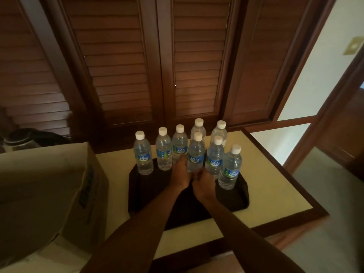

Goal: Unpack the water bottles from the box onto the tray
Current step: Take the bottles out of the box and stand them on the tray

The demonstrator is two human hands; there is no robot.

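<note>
With both our left hand (179, 174) and right hand (202, 180) curled round the base of the front middle bottle (195, 154), we judge it best to settle it flat on the tray (137, 186) before letting go, clear of the bottles just beside our fingers.

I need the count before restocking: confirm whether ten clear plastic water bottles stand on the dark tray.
No: only eight clear plastic water bottles with white caps stand on the dark tray.
</note>
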